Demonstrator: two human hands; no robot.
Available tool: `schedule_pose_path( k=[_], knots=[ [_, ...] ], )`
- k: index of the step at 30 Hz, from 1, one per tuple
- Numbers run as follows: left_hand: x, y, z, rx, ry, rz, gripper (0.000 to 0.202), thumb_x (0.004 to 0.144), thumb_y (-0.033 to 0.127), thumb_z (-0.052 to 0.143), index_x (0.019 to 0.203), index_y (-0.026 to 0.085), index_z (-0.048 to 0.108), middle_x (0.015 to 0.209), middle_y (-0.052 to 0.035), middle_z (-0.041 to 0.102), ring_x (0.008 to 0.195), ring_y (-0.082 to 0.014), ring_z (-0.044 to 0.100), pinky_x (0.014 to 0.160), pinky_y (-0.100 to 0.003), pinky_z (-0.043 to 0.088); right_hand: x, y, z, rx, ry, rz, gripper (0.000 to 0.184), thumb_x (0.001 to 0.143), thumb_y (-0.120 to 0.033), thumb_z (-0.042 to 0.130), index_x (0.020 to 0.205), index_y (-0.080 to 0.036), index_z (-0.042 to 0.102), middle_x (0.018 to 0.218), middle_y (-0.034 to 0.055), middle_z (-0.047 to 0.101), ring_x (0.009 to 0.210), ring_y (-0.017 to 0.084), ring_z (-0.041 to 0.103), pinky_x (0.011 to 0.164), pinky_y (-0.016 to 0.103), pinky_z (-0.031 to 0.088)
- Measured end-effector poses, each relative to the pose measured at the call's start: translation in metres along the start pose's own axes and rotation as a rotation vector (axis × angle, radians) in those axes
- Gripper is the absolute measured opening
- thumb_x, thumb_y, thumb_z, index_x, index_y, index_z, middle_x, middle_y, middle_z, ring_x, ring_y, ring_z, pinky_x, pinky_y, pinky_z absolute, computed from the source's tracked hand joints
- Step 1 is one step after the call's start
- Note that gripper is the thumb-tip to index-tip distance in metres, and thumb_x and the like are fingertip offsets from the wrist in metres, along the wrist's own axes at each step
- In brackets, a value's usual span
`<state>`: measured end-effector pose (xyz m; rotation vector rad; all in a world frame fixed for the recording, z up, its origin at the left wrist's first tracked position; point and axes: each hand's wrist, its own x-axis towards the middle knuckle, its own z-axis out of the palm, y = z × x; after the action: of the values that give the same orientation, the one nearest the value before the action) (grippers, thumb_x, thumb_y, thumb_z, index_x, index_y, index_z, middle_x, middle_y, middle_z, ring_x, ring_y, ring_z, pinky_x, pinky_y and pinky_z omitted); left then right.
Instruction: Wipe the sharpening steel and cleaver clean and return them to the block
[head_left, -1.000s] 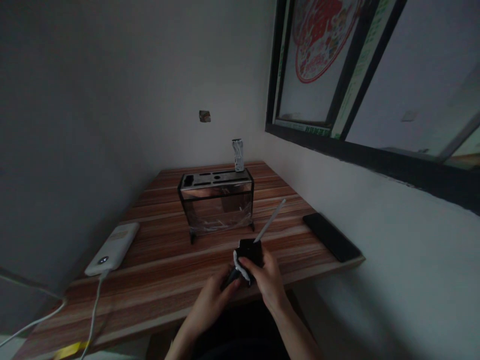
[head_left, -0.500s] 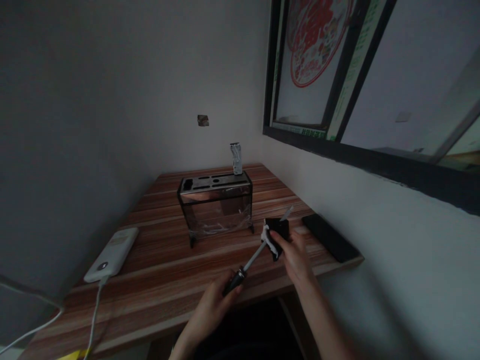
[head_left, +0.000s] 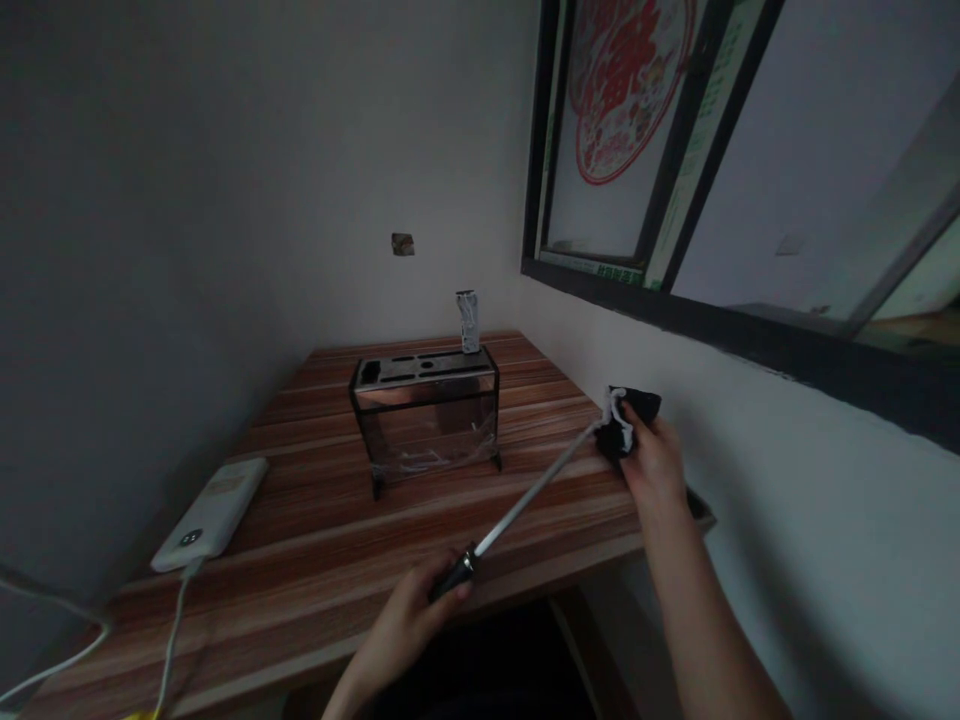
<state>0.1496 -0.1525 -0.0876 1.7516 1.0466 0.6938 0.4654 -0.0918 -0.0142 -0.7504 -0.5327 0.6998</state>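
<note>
My left hand (head_left: 409, 612) is closed around the black handle of a sharpening steel (head_left: 531, 492). Its long grey rod slants up and to the right over the table. My right hand (head_left: 654, 468) grips a black cloth (head_left: 637, 408) with a white edge, bunched around the rod's far end. The tip is hidden by the cloth. Behind the rod stands a knife block (head_left: 426, 372) with a slotted top and see-through sides, apart from both hands. A narrow grey-white piece (head_left: 469, 322) stands upright at the block's right end.
A white power bank (head_left: 214, 515) lies at the left with a white cable (head_left: 171, 640) plugged in. The wood-grain table (head_left: 315, 560) meets walls at the back and right. A dark-framed window (head_left: 585, 278) is above the right wall. My right forearm largely hides a black flat object (head_left: 697, 505).
My right hand has slid the cloth up and right along the rod, from its middle to its far end. The left hand has shifted slightly left, still holding the handle.
</note>
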Motion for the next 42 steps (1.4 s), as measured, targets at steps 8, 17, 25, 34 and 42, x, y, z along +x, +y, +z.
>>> schedule_pose_path(
  k=[8,17,25,34,42],
  knots=[
    [0.001,-0.014,0.002,-0.099,0.213,-0.115,0.056,0.073,0.058,0.065,0.109,0.015,0.068,0.109,-0.0089,0.070,0.107,-0.0303,0.059,0.098,-0.036,0.042,0.008,-0.005,-0.009,-0.014,0.041,-0.052,0.028,0.057,-0.032,0.084,0.078,-0.018,0.072,0.076,-0.0001,0.075,0.071,0.016,0.069,0.073,0.031,0.056],
    [-0.002,-0.024,0.006,-0.157,0.420,-0.147,0.061,0.061,0.063,0.073,0.101,0.017,0.070,0.098,-0.0079,0.071,0.102,-0.0291,0.062,0.089,-0.033,0.049,-0.019,0.055,0.002,-0.087,-0.107,0.263,0.038,0.051,-0.040,0.087,0.080,-0.018,0.074,0.078,0.0028,0.077,0.069,0.021,0.071,0.064,0.032,0.057],
    [-0.006,-0.019,0.013,-0.320,0.588,-0.158,0.063,0.059,0.063,0.076,0.103,0.018,0.069,0.096,-0.0082,0.071,0.095,-0.0255,0.064,0.078,-0.029,0.053,-0.037,0.095,-0.015,-0.175,-0.262,0.380,0.036,0.058,-0.049,0.083,0.083,-0.024,0.075,0.090,0.0050,0.078,0.086,0.025,0.072,0.075,0.035,0.058],
    [-0.012,-0.022,0.010,-0.431,0.767,-0.161,0.068,0.060,0.061,0.077,0.110,0.016,0.066,0.083,-0.0046,0.067,0.074,-0.0191,0.063,0.063,-0.026,0.051,-0.047,0.086,-0.011,-0.256,-0.490,0.468,0.060,0.058,-0.062,0.077,0.105,-0.027,0.071,0.122,0.0093,0.068,0.116,0.032,0.060,0.093,0.043,0.050],
    [-0.033,-0.001,-0.072,-0.012,0.887,-0.001,0.048,0.075,0.057,0.062,0.102,0.017,0.063,0.080,-0.0025,0.067,0.074,-0.0185,0.062,0.064,-0.024,0.049,-0.047,0.086,-0.011,-0.424,-0.517,0.486,0.052,0.057,-0.054,0.080,0.100,-0.026,0.074,0.116,0.0067,0.071,0.117,0.032,0.058,0.095,0.040,0.047]
  ],
)
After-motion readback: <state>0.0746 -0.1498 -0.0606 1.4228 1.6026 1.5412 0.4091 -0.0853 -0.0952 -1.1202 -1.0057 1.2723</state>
